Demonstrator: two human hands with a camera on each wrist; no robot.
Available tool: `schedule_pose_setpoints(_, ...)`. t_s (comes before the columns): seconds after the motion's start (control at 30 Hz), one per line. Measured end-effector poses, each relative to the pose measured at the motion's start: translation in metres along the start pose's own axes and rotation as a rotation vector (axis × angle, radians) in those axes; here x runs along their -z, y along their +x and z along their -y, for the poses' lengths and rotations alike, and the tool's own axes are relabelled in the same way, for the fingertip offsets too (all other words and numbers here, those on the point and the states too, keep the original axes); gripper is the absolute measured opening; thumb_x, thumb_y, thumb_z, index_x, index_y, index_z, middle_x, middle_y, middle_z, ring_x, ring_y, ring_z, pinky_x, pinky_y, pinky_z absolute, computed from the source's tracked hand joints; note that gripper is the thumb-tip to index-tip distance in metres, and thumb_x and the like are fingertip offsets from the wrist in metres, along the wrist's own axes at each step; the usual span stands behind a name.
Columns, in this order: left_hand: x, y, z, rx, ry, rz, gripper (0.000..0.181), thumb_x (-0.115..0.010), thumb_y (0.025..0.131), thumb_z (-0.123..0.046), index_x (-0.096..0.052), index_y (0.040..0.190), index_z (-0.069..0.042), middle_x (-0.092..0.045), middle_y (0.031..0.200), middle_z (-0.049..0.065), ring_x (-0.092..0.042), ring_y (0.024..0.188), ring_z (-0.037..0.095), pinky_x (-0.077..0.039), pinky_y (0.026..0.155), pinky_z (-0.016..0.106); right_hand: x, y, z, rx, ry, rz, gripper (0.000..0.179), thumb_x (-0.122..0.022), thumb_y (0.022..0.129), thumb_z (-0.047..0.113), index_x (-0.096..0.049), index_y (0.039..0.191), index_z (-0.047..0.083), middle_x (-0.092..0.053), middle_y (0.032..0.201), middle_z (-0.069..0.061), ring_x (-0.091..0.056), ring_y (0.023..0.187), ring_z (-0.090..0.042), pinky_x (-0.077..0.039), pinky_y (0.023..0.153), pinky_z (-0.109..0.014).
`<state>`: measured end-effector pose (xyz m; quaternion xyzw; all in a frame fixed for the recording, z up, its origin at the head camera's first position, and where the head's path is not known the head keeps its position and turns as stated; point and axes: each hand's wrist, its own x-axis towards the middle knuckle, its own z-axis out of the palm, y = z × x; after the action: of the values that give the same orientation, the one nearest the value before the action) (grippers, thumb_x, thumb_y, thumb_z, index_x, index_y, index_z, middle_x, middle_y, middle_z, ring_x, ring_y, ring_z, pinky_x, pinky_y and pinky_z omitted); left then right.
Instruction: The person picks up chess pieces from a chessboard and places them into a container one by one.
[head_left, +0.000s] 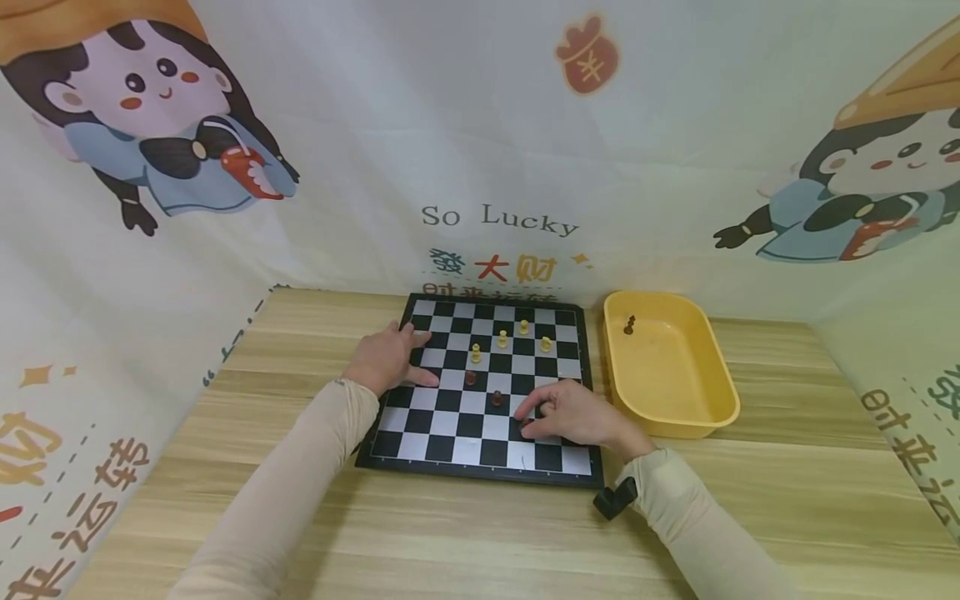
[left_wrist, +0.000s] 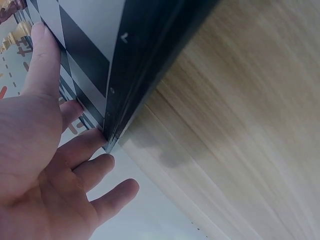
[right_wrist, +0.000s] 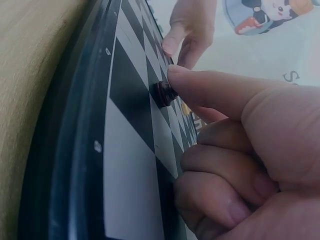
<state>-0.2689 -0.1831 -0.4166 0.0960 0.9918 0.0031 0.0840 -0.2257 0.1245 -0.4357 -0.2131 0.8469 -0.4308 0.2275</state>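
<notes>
A black-and-white chessboard (head_left: 465, 471) lies on the table. My right hand (head_left: 572, 414) is low over its near right part, thumb and index finger pinching a dark red chess piece (right_wrist: 164, 94) whose base shows at the squares; the other fingers are curled in. My left hand (head_left: 382, 358) rests on the board's left edge, fingers spread, the thumb (left_wrist: 42, 55) lying over the squares. Two more dark pieces, one nearer (head_left: 497, 398) and one farther (head_left: 470, 377), stand mid-board. Beyond them are several pale yellow pieces, among them a pawn-like one (head_left: 476, 352).
Right of the board stands a yellow plastic tub (head_left: 675, 425) with a small dark chess piece (head_left: 628, 325) inside at its far left. The wooden table (head_left: 465, 542) meets a printed cloth backdrop (head_left: 360, 208) behind the board. A black strap device (head_left: 615, 498) sits on the right wrist.
</notes>
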Motion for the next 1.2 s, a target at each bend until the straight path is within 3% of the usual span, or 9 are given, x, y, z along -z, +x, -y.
schedule_pose_setpoints(0.53, -0.001, 0.004, -0.002, -0.008, 0.011, 0.019, 0.094, -0.069, 0.08, -0.068, -0.043, 0.156, -0.02, -0.037, 0.163, 0.019, -0.035, 0.151, 0.044, -0.045, 0.113, 0.058, 0.001, -0.001, -0.004, 0.003, -0.002, -0.001, 0.01, -0.08, 0.088, 0.021, -0.079, 0.097, 0.016, -0.046, 0.052, 0.009, -0.037, 0.047, -0.006, -0.026, 0.046, -0.018)
schedule_pose_setpoints(1.2, -0.001, 0.002, 0.002, -0.014, 0.023, 0.014, 0.093, -0.067, 0.081, -0.068, -0.041, 0.157, -0.019, -0.036, 0.163, 0.022, -0.036, 0.15, 0.045, -0.049, 0.109, 0.057, 0.011, 0.001, 0.003, 0.035, -0.01, 0.019, 0.011, -0.078, 0.089, 0.02, -0.077, 0.099, 0.015, -0.039, 0.053, 0.008, -0.034, 0.047, -0.009, -0.025, 0.046, -0.019)
